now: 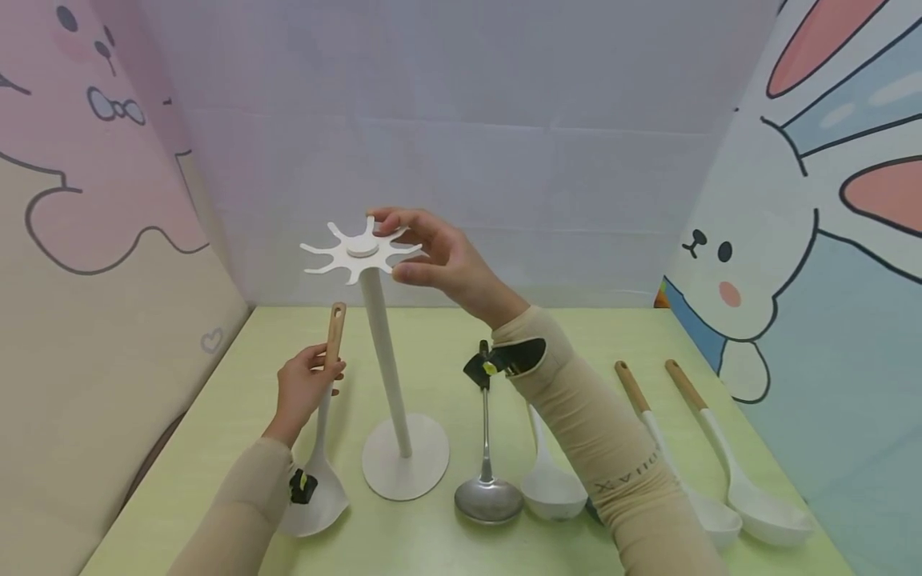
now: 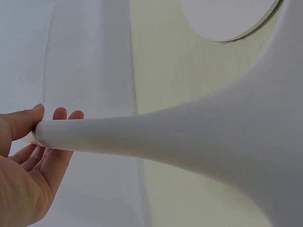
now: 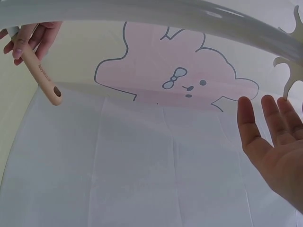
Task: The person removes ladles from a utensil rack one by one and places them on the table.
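My left hand (image 1: 306,388) grips a white spatula (image 1: 322,432) by its wooden handle (image 1: 335,330). The handle points up and the broad head is low beside the left sleeve. To its right stands a white utensil rack (image 1: 385,360), with a round base on the table and a hooked disc (image 1: 362,250) on top. My right hand (image 1: 454,268) holds the disc's right side, thumb at the front and fingers behind, curved about the hooks. In the right wrist view, a fingertip (image 3: 282,106) meets a hook. No utensil hangs on the hooks.
A steel ladle (image 1: 488,501) lies right of the rack base, with a white ladle (image 1: 553,492) beside it. Two wooden-handled white utensils (image 1: 771,518) lie farther right, one partly behind my right sleeve. Cartoon-printed cloth (image 1: 727,264) walls the pale green table (image 1: 288,328).
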### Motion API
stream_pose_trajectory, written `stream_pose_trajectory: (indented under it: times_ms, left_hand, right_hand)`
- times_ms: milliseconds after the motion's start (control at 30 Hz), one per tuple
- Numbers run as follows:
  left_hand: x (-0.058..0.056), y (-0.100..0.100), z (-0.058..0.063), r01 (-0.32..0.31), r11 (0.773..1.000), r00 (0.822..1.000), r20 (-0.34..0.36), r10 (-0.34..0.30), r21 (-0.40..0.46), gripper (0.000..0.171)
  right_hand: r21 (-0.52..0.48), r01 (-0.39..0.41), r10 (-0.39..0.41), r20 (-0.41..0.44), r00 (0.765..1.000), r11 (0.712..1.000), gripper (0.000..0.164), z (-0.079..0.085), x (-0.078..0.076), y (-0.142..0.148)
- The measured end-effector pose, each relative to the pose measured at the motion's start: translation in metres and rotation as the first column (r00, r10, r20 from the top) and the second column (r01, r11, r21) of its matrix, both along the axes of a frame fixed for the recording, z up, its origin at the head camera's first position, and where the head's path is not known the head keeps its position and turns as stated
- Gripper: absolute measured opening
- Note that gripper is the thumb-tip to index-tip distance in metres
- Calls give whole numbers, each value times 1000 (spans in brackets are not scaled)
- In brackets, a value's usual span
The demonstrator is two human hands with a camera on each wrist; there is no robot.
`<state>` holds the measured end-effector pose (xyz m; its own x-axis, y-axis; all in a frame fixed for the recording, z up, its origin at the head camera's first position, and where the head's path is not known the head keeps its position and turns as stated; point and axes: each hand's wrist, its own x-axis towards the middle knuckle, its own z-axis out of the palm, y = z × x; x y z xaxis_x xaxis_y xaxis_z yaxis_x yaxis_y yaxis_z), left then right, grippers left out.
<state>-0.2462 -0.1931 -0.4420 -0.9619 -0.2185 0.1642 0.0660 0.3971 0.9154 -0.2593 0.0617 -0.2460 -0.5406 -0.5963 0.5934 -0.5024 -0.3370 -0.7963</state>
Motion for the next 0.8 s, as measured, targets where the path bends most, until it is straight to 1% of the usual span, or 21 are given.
stream_pose_trajectory:
  times_ms: [200, 367, 533, 667, 733, 800]
  left_hand:
    - [-11, -3, -8, 37, 998, 998, 51, -34, -49, 43]
    - [-21, -5, -15, 51, 995, 995, 92, -44, -80, 44]
    - [-29, -8, -22, 74, 993, 987, 150, -59, -93, 43]
    - [-34, -11, -28, 94, 990, 982, 173, -75, -109, 42]
    - [-38, -12, -32, 98, 983, 983, 171, -71, -152, 41]
    - [-41, -14, -35, 96, 972, 983, 171, -59, -216, 41]
  right_hand:
    - [3, 4, -4, 8, 1000, 1000, 34, 1, 2, 1]
    - [0, 4, -4, 12, 1000, 1000, 33, 1, 3, 1]
    - [-2, 3, -3, 17, 1000, 1000, 33, 1, 2, 0]
    - [1, 5, -5, 13, 1000, 1000, 33, 0, 3, 0]
    - [3, 10, -10, 9, 1000, 1000, 33, 0, 3, 0]
    - [5, 14, -14, 3, 1000, 1000, 34, 0, 3, -1]
